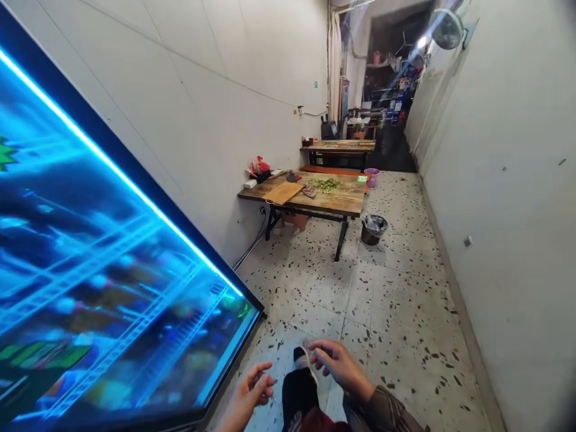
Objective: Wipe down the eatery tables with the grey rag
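Note:
Low in the view, my left hand (252, 393) is raised with its fingers apart and loosely curled, holding nothing. It is nearest to the lower corner of a blue-lit glass-door cooler (135, 288). My right hand (336, 363) hangs in the air to the right of my leg, fingers apart and bent, with nothing in it. Between the two hands, a dark trouser leg (299, 393) and a black and white shoe (300, 357) show on the speckled floor (315, 306). Neither hand touches anything.
Ahead stands a wooden table (346, 201) bearing chopped greens (327, 185), a cutting board (283, 192) and a red bag (258, 165). A lined bin (372, 230) is beside it. Behind are a bench (335, 171), a purple stool (372, 177) and another table (346, 146). A wall (508, 210) runs along the right.

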